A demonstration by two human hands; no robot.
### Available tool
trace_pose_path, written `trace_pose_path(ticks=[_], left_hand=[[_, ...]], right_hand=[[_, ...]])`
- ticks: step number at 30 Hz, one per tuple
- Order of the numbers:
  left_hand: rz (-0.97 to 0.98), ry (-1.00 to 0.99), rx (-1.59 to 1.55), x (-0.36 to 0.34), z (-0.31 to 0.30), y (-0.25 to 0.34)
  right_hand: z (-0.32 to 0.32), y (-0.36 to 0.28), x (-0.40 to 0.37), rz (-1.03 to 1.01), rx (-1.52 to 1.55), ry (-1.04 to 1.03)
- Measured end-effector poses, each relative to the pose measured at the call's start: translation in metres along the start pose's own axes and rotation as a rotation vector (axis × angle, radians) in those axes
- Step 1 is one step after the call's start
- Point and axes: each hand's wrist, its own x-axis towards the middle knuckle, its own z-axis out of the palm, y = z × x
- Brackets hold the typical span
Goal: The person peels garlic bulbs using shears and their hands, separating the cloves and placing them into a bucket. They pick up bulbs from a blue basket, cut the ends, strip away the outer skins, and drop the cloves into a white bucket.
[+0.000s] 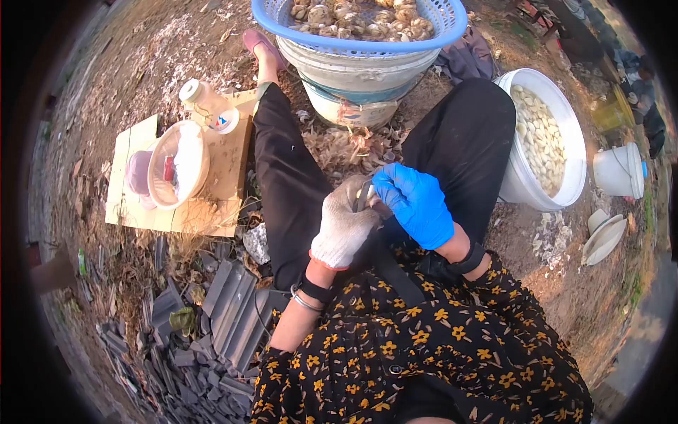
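My left hand, in a whitish knit glove, is closed on a small pale piece that looks like a garlic clove. My right hand, in a blue glove, meets it with pinched fingers; whatever lies between them is too small to make out. Both hands are together above my lap. Beyond them, a blue basket of garlic bulbs rests on a white bucket. To the right stands a white bucket holding peeled cloves.
Cardboard at the left bears a jar and a round basket. Broken grey tiles lie lower left. Husks cover ground between my legs. A small bucket and a pale hat-like item are at right; a person is beyond.
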Motion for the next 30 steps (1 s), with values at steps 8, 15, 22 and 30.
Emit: trace_pose_path(ticks=[8,15,22,30], left_hand=[[-0.021,-0.042,-0.151,0.007,-0.004,-0.007],[0.035,-0.019,-0.149,0.006,-0.005,-0.003],[-0.004,-0.021,-0.176,0.006,-0.005,-0.004],[-0.032,-0.005,-0.243,0.004,-0.016,-0.006]], right_hand=[[-0.002,0.033,-0.003,0.562,0.833,-0.134],[-0.003,0.037,0.000,0.650,1.015,-0.190],[0.002,0.019,0.004,0.450,0.536,-0.183],[-0.023,0.033,-0.005,0.472,0.706,0.109]])
